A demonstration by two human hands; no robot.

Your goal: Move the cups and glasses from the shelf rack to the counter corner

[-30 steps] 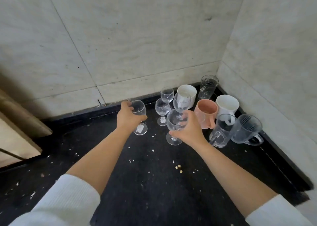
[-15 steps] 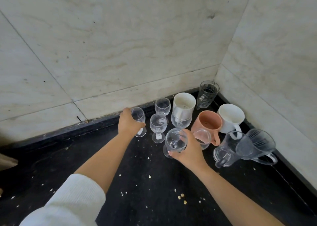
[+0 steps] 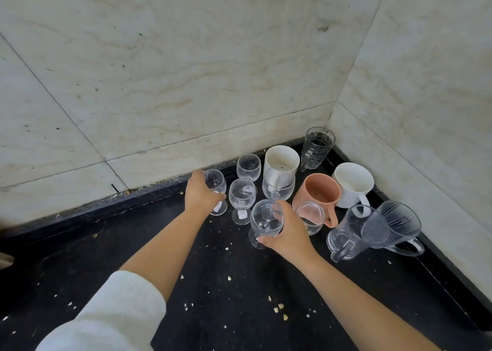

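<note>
My left hand [image 3: 199,195] grips a small stemmed glass [image 3: 216,183] whose foot rests on the black counter [image 3: 239,297] near the back wall. My right hand [image 3: 288,233] holds another stemmed glass [image 3: 266,221] at the front of the group, its foot at or just above the counter. Behind them stand three more stemmed glasses [image 3: 241,195], a pink mug [image 3: 319,193], two white cups [image 3: 352,183], a dark glass mug [image 3: 316,145] in the corner, and two clear handled mugs [image 3: 372,228] on the right. A small clear glass [image 3: 311,215] sits beside my right hand.
Marble walls meet at the corner behind the cups. Pale crumbs [image 3: 279,308] are scattered over the counter in front. A raised black rim [image 3: 452,268] runs along the right wall.
Both hands have moved forward and down, bringing the two stemmed glasses in beside the group near the corner. The view has shifted closer to the corner.
</note>
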